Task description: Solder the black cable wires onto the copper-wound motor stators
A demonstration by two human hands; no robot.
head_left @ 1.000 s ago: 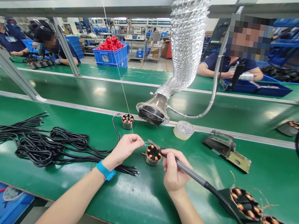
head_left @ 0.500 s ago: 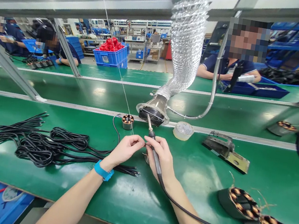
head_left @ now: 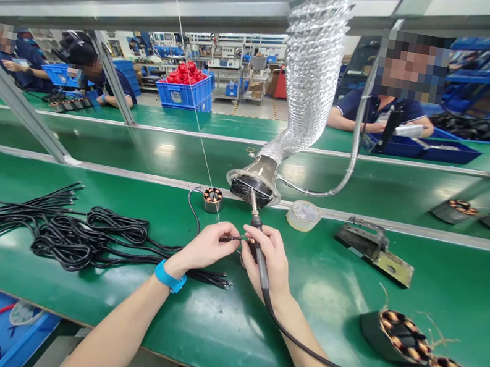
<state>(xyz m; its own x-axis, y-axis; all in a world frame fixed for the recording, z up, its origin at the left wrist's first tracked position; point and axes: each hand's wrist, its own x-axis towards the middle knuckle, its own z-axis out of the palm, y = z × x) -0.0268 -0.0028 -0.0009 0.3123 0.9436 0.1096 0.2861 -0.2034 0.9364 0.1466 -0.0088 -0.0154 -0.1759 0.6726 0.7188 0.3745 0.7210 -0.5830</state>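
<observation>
My left hand, with a blue band at the wrist, pinches the end of a thin black cable. Close beside it, my right hand holds a soldering iron, whose tip points up and away toward the fume hood. Thumb and forefinger of that hand also come together at a fine wire by the cable end; its exact hold is hard to make out. Part of something round and metallic shows below the fingers, mostly hidden. Behind my left hand stands a small motor stator with copper windings.
Bundled black cables lie at left. A fume hood hangs ahead, beside a tape roll and a metal stand. Larger stators sit at right, under the iron's cord. A co-worker sits across the bench.
My fingers have parted slightly, so the black cable end and a fine wire now show between my hands. The iron stays in my right hand. The view has shifted slightly.
</observation>
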